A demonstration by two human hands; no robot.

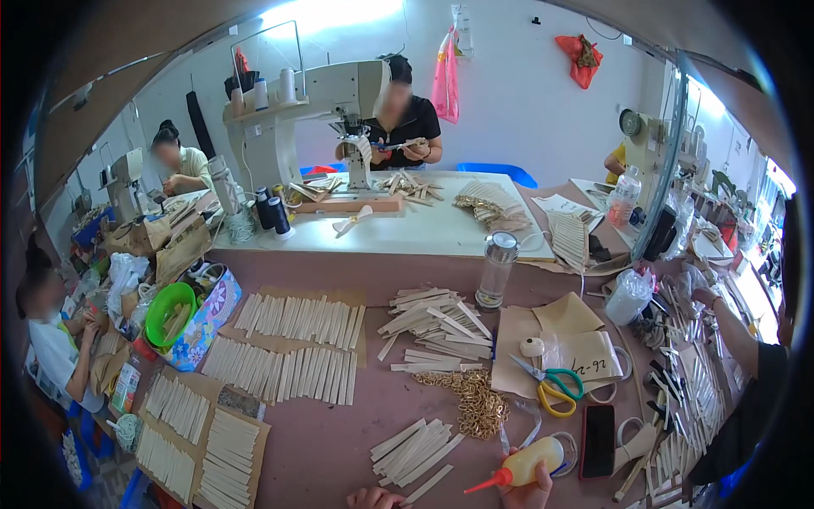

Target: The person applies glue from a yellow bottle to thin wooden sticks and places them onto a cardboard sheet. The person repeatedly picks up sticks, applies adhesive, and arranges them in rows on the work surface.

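My right hand (pixel 531 493), at the lower edge, is wrapped round a squeeze bottle (pixel 532 461) of pale yellow liquid. Its long red nozzle (pixel 487 482) points left, low over the table. My left hand (pixel 373 498) is partly cut off by the lower edge, its fingers curled at the near end of a single cream strip (pixel 428 484). Just beyond that strip lies a loose pile of cream strips (pixel 415 450). A heap of gold chain (pixel 475 400) lies farther back, in front of a larger strip pile (pixel 434 322).
Strips lie in rows on brown sheets (pixel 263 441) at left. Scissors (pixel 555 390), a phone (pixel 598 441) and tape rolls (pixel 570 454) are near my right hand. A clear flask (pixel 497 270) stands farther back. Co-workers sit around, one at a sewing machine (pixel 356 119); another's arm (pixel 733 327) reaches in at right.
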